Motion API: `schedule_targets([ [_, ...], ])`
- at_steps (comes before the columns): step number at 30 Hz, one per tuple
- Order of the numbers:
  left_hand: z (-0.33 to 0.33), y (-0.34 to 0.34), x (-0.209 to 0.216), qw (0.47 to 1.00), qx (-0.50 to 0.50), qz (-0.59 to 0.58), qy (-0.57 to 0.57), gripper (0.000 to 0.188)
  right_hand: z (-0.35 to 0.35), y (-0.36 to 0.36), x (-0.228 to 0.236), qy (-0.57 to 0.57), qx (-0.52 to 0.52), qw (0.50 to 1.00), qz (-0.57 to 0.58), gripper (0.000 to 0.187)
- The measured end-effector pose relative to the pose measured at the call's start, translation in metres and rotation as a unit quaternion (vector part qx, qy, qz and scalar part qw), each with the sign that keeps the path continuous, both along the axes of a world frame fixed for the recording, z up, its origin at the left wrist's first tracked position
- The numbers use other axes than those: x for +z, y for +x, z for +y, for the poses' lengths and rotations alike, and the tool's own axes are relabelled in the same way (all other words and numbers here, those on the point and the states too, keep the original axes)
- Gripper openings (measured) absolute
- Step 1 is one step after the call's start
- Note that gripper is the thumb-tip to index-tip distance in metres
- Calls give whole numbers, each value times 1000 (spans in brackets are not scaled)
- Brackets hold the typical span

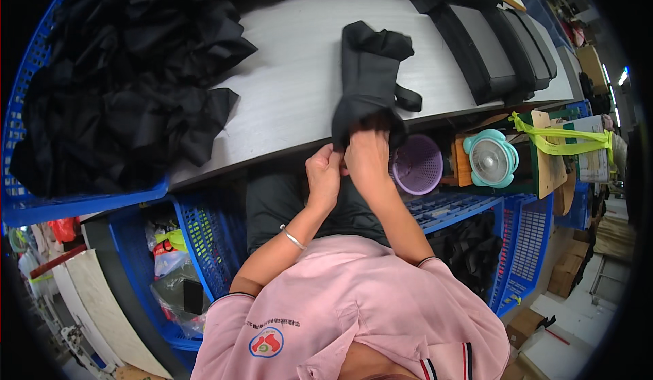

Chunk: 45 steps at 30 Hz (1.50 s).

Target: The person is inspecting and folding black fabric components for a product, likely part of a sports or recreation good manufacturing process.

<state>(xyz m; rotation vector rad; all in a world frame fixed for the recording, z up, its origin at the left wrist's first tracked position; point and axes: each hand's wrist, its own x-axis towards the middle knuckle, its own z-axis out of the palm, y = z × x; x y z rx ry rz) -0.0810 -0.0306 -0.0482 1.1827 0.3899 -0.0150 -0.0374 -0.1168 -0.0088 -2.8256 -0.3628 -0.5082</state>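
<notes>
A black fabric pouch (368, 74), long and boxy with a small side loop, lies on the light grey table and hangs over its near edge. My right hand (368, 159) reaches into the pouch's near opening, and the cloth hides its fingers. Beside it on the left, my left hand (324, 177) is closed, thumb and fingers pinching the pouch's near rim. To the left of the pouch, a large heap of black fabric pieces (129, 87) spreads over the tabletop.
Flat black padded pieces (476, 46) are stacked at the far right of the table (286, 60). Below its edge stand a purple basket (417, 166) and a small teal fan (491, 160). Blue plastic crates (204, 244) flank my lap on both sides.
</notes>
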Motion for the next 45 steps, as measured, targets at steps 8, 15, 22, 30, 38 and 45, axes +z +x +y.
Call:
schedule_targets([
  [8, 0, -1, -1, 992, -58, 17, -112, 14, -2, -5, 11, -67, 45, 996, -34, 30],
  [15, 12, -9, 8, 990, -123, 74, -13, 17, -15, 1, -10, -96, 78, 992, 18, 21],
  [22, 36, -15, 35, 906, 71, -187, 373, 41, -5, -44, -23, -137, 97, 958, 231, 26],
  [30, 52, -55, 54, 976, -19, -98, 196, 32, -28, -57, -31, -78, 87, 991, 68, 19],
  [38, 67, -18, 25, 989, -55, 10, -135, 50, -26, -120, 39, 163, 249, 950, 96, 9],
  [45, 56, -48, 43, 981, -160, -52, -101, 53, -74, -75, 87, 215, 24, 975, -47, 17],
])
